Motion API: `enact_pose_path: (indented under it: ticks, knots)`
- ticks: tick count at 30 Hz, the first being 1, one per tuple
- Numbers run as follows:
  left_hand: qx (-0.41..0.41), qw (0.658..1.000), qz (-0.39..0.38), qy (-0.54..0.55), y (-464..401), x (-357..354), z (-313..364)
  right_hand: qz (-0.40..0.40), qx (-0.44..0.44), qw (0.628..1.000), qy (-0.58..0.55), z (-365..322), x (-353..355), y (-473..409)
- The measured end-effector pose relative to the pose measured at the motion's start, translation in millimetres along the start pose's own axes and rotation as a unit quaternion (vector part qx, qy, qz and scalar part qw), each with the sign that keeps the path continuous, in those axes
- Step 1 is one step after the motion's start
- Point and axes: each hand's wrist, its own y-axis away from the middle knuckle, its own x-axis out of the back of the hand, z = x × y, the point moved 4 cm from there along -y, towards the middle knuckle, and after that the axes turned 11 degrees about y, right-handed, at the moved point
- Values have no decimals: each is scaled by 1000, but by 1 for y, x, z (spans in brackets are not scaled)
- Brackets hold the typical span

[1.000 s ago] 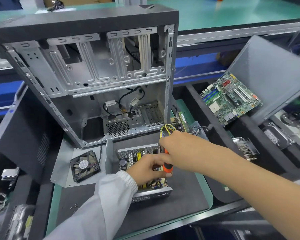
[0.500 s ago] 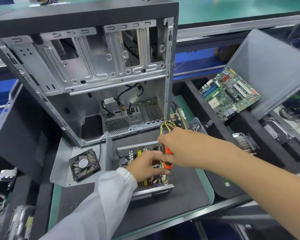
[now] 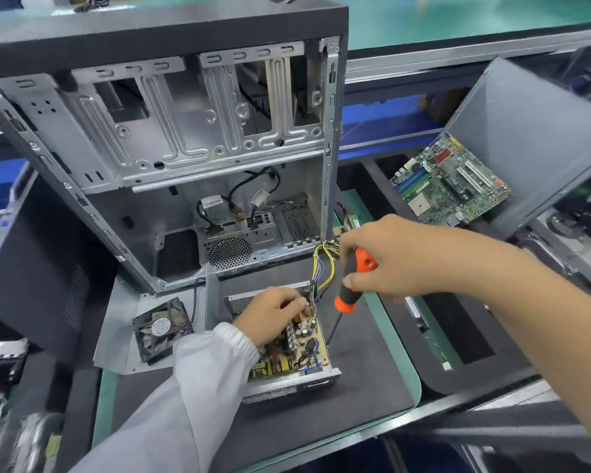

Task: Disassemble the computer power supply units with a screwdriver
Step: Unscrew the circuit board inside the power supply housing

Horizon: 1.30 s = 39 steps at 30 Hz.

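An opened power supply unit (image 3: 297,380) lies on the black mat, its yellowish circuit board (image 3: 302,349) exposed. My left hand (image 3: 273,314) rests on the board's far end, fingers curled around components there. My right hand (image 3: 386,257) grips an orange-and-black screwdriver (image 3: 350,288) just right of the unit; its shaft slants down to the mat beside the unit's right wall. A bundle of coloured wires (image 3: 325,264) runs from the unit's far corner up toward my right hand.
An empty metal computer case (image 3: 171,141) stands open behind the unit. A loose fan (image 3: 161,331) lies on a metal cover plate (image 3: 116,336) to the left. A green motherboard (image 3: 447,186) leans in a grey tray at right. Black foam bins flank the mat.
My right hand lifted the screwdriver away from the unit and moved right, so the handle and shaft now show. My left hand stays on the board.
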Motion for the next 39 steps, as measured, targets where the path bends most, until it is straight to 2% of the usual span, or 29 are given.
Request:
enact_pose_path:
  ticks: [2,6,11,14,16,23,29,31,33,35,37,39]
  knots:
    - [25,999,18,32,2,0,-2,14,-17,999,-49,8,8,0]
    - [144,974,38,169,4,-3,-8,80,-21,982,-172,17,25,-2]
    - [237,908,-10,344,8,-3,-16,117,-32,953,-277,26,29,-6]
    - [236,848,-51,472,9,-4,-18,122,-33,948,-291,30,28,-10]
    - [218,820,-66,526,10,-3,-16,123,-36,946,-296,32,27,-11]
    - [137,831,-69,535,10,4,-15,124,-69,946,-292,45,19,-3]
    - [108,911,37,396,-15,22,4,127,-107,950,-266,59,8,5]
    - [98,952,99,272,-31,28,15,119,-119,960,-224,60,3,4]
    - [68,983,143,90,-46,29,26,111,-131,968,-185,59,-4,2]
    - [57,989,108,-85,-57,19,33,124,-136,968,-169,58,-11,-1]
    - [59,968,48,-241,-67,3,34,142,-133,973,-121,56,-19,-5]
    - [45,948,35,-313,-73,-7,35,156,-132,977,-61,54,-29,-11]
